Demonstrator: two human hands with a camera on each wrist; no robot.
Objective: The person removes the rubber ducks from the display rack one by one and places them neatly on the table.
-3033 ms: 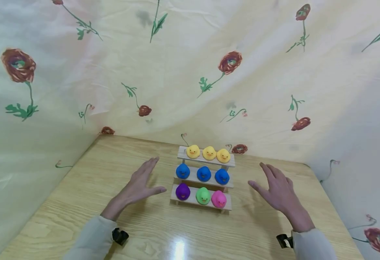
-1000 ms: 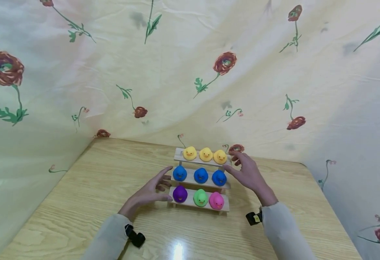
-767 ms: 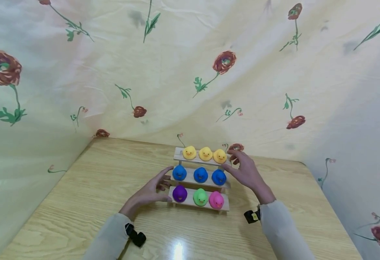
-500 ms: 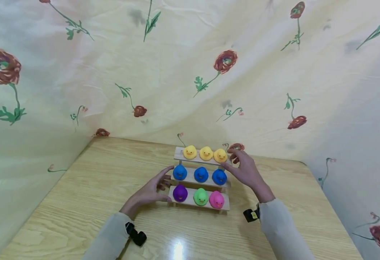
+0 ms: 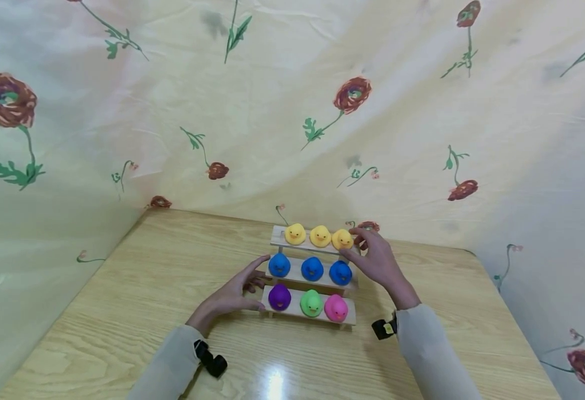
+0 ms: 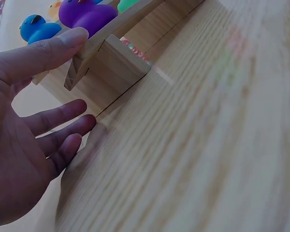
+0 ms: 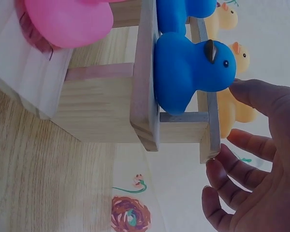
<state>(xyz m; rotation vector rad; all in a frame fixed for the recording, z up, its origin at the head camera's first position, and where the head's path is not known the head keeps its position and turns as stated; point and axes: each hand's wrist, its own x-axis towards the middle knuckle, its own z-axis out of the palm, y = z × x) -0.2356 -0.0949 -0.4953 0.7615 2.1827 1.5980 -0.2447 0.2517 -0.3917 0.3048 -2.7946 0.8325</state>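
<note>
In the head view a three-tier wooden stand (image 5: 292, 296) bears rubber ducks. My right hand (image 5: 381, 265) has thumb and index finger on either side of the rightmost yellow duck (image 5: 342, 239), pinching it on the top tier; its other fingers curl by the stand's end. My left hand (image 5: 229, 293) is at the stand's left end, fingers loosely bent. Its thumb (image 6: 73, 37) touches the lowest shelf's end, beside the purple duck (image 6: 84, 15). The index tip is hidden in the left wrist view. A blue duck (image 7: 191, 72) sits just below my right thumb.
Two more yellow ducks (image 5: 320, 236) share the top tier. Blue ducks (image 5: 312, 269) fill the middle one. A green duck (image 5: 311, 303) and a pink duck (image 5: 336, 308) sit on the lowest. Flower-patterned cloth (image 5: 272, 111) hangs behind the wooden table (image 5: 172, 250).
Both hands have come inward from open air to the stand since three seconds ago. Over the last second they have hardly moved; the head view has shifted slightly. The ducks keep their places.
</note>
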